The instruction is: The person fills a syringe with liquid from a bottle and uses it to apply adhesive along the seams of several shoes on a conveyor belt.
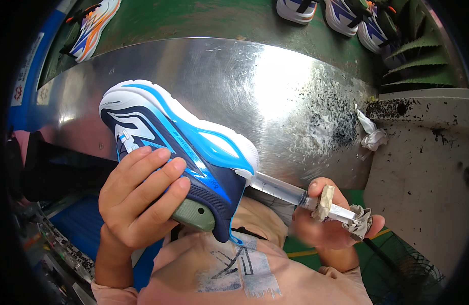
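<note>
My left hand (143, 198) is closed round the upper of a blue and white running shoe (181, 140), which lies tilted on its side with the toe to the far left. A green shoe last (194, 213) with a dark hole shows in the shoe's collar. In my right hand (323, 223) is a clear plastic syringe (280, 189), its plunger end wrapped in dirty cloth or tape. The syringe tip meets the shoe at the heel, near the sole's edge. Just what the tip touches is hidden.
A metal-topped bench (209, 66) with dark specks on its right spans the middle. Crumpled white tissue (372, 134) lies at the right on a stained grey surface (422, 152). Other shoes stand on the green belt beyond, one orange-and-white shoe (94, 28) at the far left.
</note>
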{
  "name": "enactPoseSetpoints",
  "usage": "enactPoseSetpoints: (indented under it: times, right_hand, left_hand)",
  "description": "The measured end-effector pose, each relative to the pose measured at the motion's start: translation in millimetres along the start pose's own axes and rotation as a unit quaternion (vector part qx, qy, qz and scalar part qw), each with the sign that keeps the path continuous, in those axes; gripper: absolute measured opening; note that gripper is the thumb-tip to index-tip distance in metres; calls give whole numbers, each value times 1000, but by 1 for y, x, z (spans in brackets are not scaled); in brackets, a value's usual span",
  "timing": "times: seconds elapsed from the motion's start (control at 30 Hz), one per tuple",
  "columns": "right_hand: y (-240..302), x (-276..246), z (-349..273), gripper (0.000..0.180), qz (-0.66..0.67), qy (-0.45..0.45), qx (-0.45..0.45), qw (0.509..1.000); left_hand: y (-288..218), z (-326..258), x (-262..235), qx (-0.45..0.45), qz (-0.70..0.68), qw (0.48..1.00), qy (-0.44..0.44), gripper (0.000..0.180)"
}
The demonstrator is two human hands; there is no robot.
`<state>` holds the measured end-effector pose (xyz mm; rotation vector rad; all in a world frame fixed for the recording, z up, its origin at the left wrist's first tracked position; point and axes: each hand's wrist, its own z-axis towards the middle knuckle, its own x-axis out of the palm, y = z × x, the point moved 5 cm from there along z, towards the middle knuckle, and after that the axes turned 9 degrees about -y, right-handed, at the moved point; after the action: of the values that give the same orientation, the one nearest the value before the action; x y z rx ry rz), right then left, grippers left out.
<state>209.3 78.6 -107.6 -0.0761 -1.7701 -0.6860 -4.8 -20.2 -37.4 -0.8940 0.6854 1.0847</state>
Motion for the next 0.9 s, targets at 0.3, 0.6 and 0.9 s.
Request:
enactPoseSetpoints:
  times: [0.3, 0.6, 0.9]
  right_hand:
    - [1, -20, -10, 113, -29, -25, 12, 999]
    - [-10, -19, -13, 126, -7, -98, -12, 995]
    - [-15, -13, -12, 127, 32, -136, -17, 990]
  left_hand:
    - [0, 18, 1, 2, 12, 998, 59, 33]
    - [6, 50, 13, 59, 20, 990, 127, 44]
    - [10, 95, 35, 199, 20, 957, 208, 68]
